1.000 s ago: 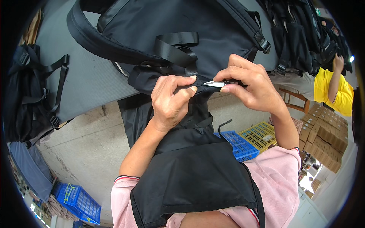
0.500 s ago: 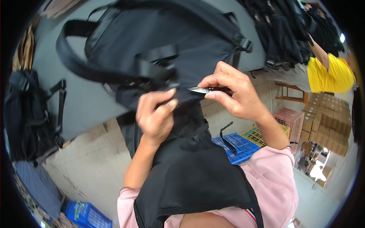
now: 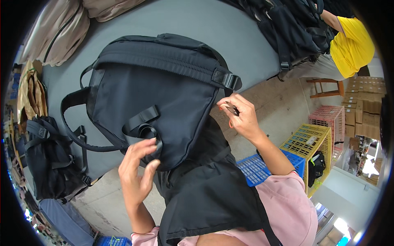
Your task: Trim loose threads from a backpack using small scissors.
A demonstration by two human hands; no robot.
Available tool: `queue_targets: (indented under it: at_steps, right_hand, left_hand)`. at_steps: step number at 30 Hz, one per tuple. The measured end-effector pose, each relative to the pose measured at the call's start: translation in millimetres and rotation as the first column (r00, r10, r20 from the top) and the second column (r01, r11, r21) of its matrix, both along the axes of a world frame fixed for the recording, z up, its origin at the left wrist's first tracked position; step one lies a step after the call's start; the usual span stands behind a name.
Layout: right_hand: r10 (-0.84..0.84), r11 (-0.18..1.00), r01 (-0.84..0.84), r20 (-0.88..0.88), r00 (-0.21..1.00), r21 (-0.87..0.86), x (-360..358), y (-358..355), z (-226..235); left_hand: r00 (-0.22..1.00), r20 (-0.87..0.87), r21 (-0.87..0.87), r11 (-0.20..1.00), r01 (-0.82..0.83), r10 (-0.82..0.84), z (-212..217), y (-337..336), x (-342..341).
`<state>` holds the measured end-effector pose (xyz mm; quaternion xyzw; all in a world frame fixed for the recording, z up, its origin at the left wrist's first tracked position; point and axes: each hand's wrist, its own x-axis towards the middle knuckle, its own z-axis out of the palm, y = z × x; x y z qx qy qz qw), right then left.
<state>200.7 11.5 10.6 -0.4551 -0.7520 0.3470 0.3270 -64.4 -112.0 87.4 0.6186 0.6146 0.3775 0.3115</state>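
Observation:
A black backpack [image 3: 164, 90] lies on the grey table, its padded shoulder strap [image 3: 164, 63] across the far side and a black plastic buckle [image 3: 232, 81] at the right. Near its lower left, a black webbing strap [image 3: 141, 119] is curled into a loop. My left hand [image 3: 137, 168] is open beside this loop, thumb and fingers apart; whether the fingertips touch the webbing I cannot tell. Off the bag's right edge, my right hand [image 3: 242, 117] is closed around a small knife [image 3: 232, 108] with a dark handle, mostly hidden by the fingers.
The grey table [image 3: 197, 20] holds more black bags [image 3: 293, 33] and beige bags [image 3: 61, 33]. Another black backpack [image 3: 49, 160] hangs at the left edge. Blue [image 3: 262, 166] and yellow crates [image 3: 308, 141] stand at the right. A person in a yellow shirt [image 3: 353, 45] works at far right.
The backpack has shifted nearer and turned, showing its shoulder strap and buckle. My left hand has moved left and opened; my right hand has moved slightly right, still gripping the knife.

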Motion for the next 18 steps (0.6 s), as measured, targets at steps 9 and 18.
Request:
queue_targets:
  at_steps: [9, 18]
  right_hand:
    - [-0.054, 0.998, 0.055, -0.027, 0.998, 0.035, -12.7, 116.7, 43.9]
    - [-0.240, 0.969, 0.231, -0.108, 0.965, -0.083, -24.1, 68.8, 7.3]
  left_hand:
    - [0.859, -0.500, 0.129, 0.971, 0.201, -0.111, -10.7, 129.1, 35.5]
    - [0.816, -0.564, 0.255, 0.912, 0.320, -0.128, -39.9, 229.5, 49.2]
